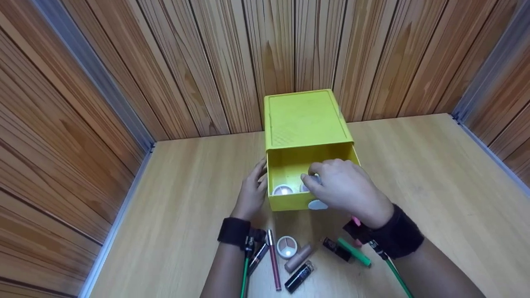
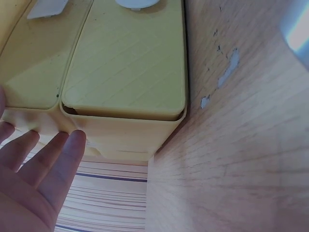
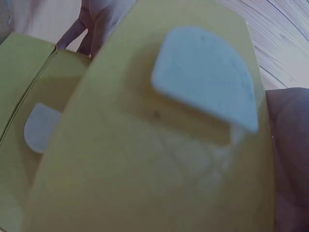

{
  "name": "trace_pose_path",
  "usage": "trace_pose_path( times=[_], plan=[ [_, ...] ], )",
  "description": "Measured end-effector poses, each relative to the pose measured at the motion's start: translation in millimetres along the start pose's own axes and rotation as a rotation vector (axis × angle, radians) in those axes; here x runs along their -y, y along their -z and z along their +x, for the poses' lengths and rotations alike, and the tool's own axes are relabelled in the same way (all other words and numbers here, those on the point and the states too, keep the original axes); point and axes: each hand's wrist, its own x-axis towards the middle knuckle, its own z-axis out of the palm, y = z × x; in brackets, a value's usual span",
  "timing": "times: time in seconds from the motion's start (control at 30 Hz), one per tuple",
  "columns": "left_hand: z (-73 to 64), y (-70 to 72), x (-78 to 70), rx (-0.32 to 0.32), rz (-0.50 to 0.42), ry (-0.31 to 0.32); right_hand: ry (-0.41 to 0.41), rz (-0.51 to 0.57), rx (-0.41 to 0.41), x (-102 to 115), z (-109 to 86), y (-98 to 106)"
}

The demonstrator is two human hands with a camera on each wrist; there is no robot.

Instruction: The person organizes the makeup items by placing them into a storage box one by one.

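A yellow drawer box (image 1: 308,118) stands against the back wall with its upper drawer (image 1: 290,203) pulled out. My right hand (image 1: 350,186) reaches over the drawer front and pinches a small round makeup compact (image 1: 304,188) inside, partly hidden by the fingers. Left of it in the drawer lies another round compact (image 1: 283,190). My left hand (image 1: 250,192) rests against the box's left side, and its fingers (image 2: 62,157) stretch out along the yellow wall in the left wrist view. The drawer front with its white handle (image 3: 205,75) fills the right wrist view.
On the table in front lie a three-shade round palette (image 1: 287,247), a red-brown lip gloss tube (image 1: 273,260), a mauve tube (image 1: 298,258), a black tube (image 1: 299,276), a black box (image 1: 336,249) and a green stick (image 1: 354,252). A lower drawer (image 2: 125,63) is pushed in.
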Motion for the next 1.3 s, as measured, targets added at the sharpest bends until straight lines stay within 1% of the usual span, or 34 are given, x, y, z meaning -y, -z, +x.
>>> trace_pose_path(
  times=[0.1,0.23,0.37,0.57,0.67,0.73,0.77,0.8,0.83,0.87,0.9,0.97,1.0,1.03,1.07,1.1,1.13,1.17,1.23,1.3],
  plan=[
    [0.2,0.6,0.2,-0.006,0.004,-0.001,-0.022,0.001,0.013,-4,-0.6,3],
    [-0.4,-0.4,2.6,0.000,0.014,-0.006,-0.029,0.002,0.006,-10,-3.8,4],
    [-0.3,-0.6,4.1,-0.005,0.032,-0.014,-0.005,0.007,0.011,-13,-5.2,3],
    [1.9,-0.4,2.6,-0.008,0.054,-0.052,0.029,0.020,0.014,-15,-4.6,4],
    [1.9,0.5,2.1,-0.014,0.066,-0.054,0.020,0.035,0.017,-15,-3.8,6],
    [2.0,0.6,1.7,-0.018,0.069,-0.053,0.018,0.040,0.001,-15,-5.3,8],
    [2.2,0.2,1.2,-0.019,0.064,-0.051,0.025,0.047,-0.028,-14,-7.2,9],
    [2.6,-0.2,0.9,-0.018,0.057,-0.051,0.047,0.058,-0.081,-14,-9.7,9],
    [2.8,-0.7,0.2,-0.017,0.047,-0.050,0.093,0.073,-0.158,-14,-12.5,9],
    [3.0,-1.3,-0.5,-0.018,0.044,-0.051,0.164,0.095,-0.252,-13,-15.7,9],
    [3.2,-1.8,-0.9,-0.019,0.039,-0.054,0.254,0.127,-0.358,-12,-19.1,8],
    [3.6,-3.5,-2.4,-0.021,0.037,-0.056,0.479,0.177,-0.592,-8,-25.6,2],
    [4.0,-4.2,-2.9,-0.022,0.038,-0.060,0.597,0.187,-0.693,-5,-28.6,-2],
    [4.3,-4.8,-3.4,-0.024,0.041,-0.062,0.710,0.193,-0.769,-2,-31.3,-7],
    [4.9,-5.5,-3.8,-0.023,0.040,-0.063,0.805,0.193,-0.824,2,-33.9,-13],
    [5.5,-6.0,-4.2,-0.023,0.037,-0.063,0.882,0.188,-0.859,5,-36.4,-19],
    [6.1,-6.7,-4.5,-0.022,0.034,-0.062,0.939,0.172,-0.878,7,-38.5,-25],
    [6.5,-7.2,-4.6,-0.021,0.028,-0.059,0.974,0.158,-0.873,8,-40.7,-32],
    [6.4,-8.0,-4.8,-0.020,0.016,-0.047,1.009,0.132,-0.824,8,-43.3,-47],
    [5.8,-8.8,-5.1,-0.020,0.007,-0.030,0.996,0.115,-0.747,5,-44.7,-63]
  ],
)
